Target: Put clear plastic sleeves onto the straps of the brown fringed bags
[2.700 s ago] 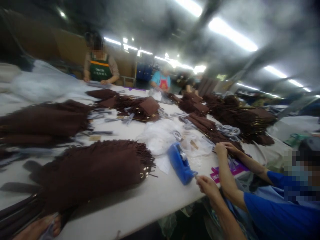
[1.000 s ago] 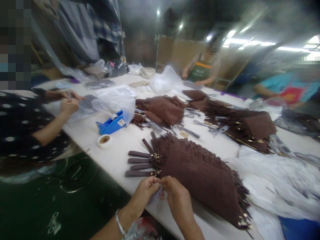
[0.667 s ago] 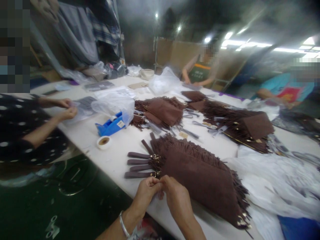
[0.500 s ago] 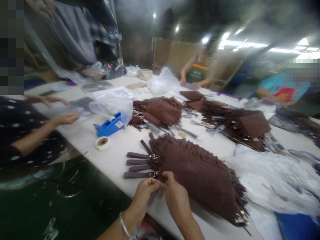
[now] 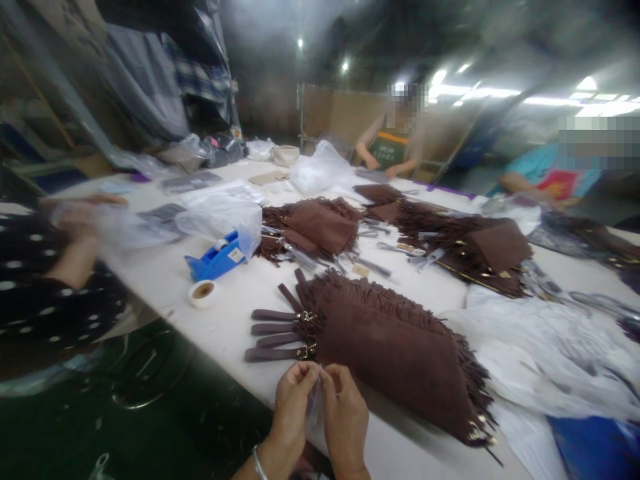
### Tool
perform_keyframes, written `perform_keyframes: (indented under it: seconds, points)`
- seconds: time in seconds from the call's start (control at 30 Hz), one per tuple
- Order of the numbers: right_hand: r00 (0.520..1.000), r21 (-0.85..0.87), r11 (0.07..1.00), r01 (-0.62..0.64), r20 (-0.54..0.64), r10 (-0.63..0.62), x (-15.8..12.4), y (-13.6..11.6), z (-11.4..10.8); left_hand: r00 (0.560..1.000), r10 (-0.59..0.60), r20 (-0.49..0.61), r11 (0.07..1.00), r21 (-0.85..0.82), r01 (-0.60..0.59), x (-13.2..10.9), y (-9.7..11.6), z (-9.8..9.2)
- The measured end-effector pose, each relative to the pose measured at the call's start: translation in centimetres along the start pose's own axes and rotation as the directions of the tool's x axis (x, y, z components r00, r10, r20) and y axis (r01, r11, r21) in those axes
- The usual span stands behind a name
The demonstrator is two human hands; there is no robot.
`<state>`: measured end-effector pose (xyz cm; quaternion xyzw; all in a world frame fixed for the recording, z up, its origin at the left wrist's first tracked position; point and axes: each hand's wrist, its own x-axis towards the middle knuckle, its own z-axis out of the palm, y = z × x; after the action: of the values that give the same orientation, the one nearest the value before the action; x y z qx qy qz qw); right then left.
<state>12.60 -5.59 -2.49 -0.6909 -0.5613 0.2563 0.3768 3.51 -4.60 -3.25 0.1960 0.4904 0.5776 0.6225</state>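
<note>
My left hand [image 5: 291, 407], with a silver bangle at the wrist, and my right hand [image 5: 346, 415] are close together at the table's front edge. Thumbs and fingers of both pinch a thin, clear piece of plastic [image 5: 315, 408] that hangs between them; it looks like a small plastic bag, though its shape is mostly hidden. Just beyond my fingers lies a stack of brown fringed bags [image 5: 395, 350]. Several brown wrist straps [image 5: 273, 329] with gold clasps stick out from the stack's left end.
Left of the stack are a blue tape dispenser [image 5: 215, 259] and a roll of tape [image 5: 203, 293]. More fringed bags [image 5: 323, 227] lie behind, with white plastic sheeting [image 5: 545, 353] at right. A co-worker in polka dots [image 5: 45, 280] handles clear plastic at left; two more people are across the table.
My right hand has turned and its raised fingers have folded in beside the left. Both hands sit slightly lower. The polka-dot co-worker's hands have drawn back left with the plastic.
</note>
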Motion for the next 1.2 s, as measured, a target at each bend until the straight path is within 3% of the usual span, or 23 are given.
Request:
perform_keyframes:
  seconds: [0.13, 0.23, 0.4, 0.63, 0.83, 1.07, 1.2]
  points:
    - [0.999, 0.069, 0.998, 0.011, -0.053, -0.008, -0.4, 0.7, 0.6, 0.993, 0.079, -0.086, 0.994, 0.078, -0.072, -0.2, -0.6, 0.4]
    - [1.000, 0.174, 0.984, 0.021, -0.006, -0.020, -1.1, 1.2, 0.9, 0.988, 0.084, -0.131, 0.995, 0.064, -0.076, -0.4, -0.8, 0.6]
    - [0.997, 0.202, 0.978, 0.060, 0.033, -0.068, -2.2, 1.2, 1.2, 0.992, -0.024, -0.124, 0.992, -0.127, 0.008, -0.6, -0.8, 0.9]
    - [0.997, 0.150, 0.988, -0.042, -0.061, 0.052, -1.8, 0.5, 1.4, 0.986, -0.103, -0.133, 0.949, -0.309, 0.057, -1.0, -0.1, 1.9]
    - [0.996, 0.246, 0.966, -0.078, -0.021, 0.085, -1.5, 0.9, 0.9, 0.946, -0.300, -0.121, 0.871, -0.438, 0.220, -0.7, 0.0, 2.0]
    - [0.996, 0.356, 0.930, -0.094, 0.022, 0.092, -1.2, 1.2, 0.3, 0.951, -0.293, -0.101, 0.902, -0.359, 0.240, -0.5, 0.0, 1.1]
    - [0.994, 0.444, 0.890, -0.108, 0.057, 0.092, -1.0, 1.3, 0.1, 0.932, -0.343, -0.115, 0.913, -0.274, 0.302, -0.6, 0.5, 0.8]
